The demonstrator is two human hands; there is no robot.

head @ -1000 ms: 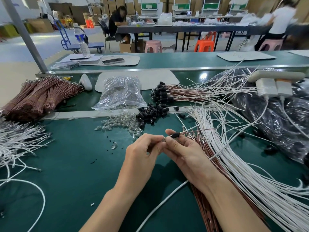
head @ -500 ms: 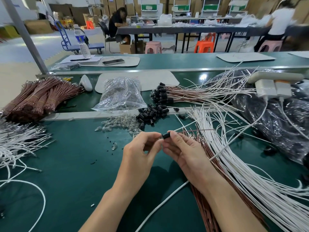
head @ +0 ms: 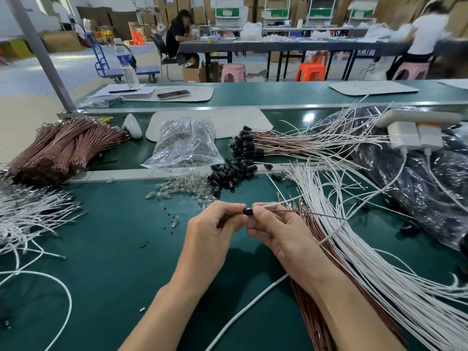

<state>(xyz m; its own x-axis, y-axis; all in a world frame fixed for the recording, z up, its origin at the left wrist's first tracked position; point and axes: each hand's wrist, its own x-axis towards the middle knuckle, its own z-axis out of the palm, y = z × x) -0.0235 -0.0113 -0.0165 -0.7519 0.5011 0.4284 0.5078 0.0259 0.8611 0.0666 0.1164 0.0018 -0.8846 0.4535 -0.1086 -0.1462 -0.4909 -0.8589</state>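
Open green surface point(head: 106, 262) lay left of the wrists. L hand point(head: 215, 231) & R hand point(head: 277, 233) each had a pinch grip on the black cap point(head: 248, 211), held above the surface. Its brown wire point(head: 304, 212) ran right over the white wire bundle point(head: 379, 274). Cap pile point(head: 228, 173) sat beyond.

Only a little of the black cap point(head: 249, 211) shows, because the fingertips of the left hand point(head: 212, 228) and the right hand point(head: 277, 231) pinch it from both sides. Its left end is hidden in the left fingers, so I cannot tell what goes into it there. The pile of brown wires point(head: 311, 323) goes under the right arm and off the bottom edge. The white wires point(head: 379, 269) run off the right and bottom edges too. The black bag point(head: 417, 178) is cut off on the right. The person in white point(head: 428, 34) far back is blurry. The little black bits point(head: 143, 245) on the green mat point(head: 114, 249) are too small to tell.
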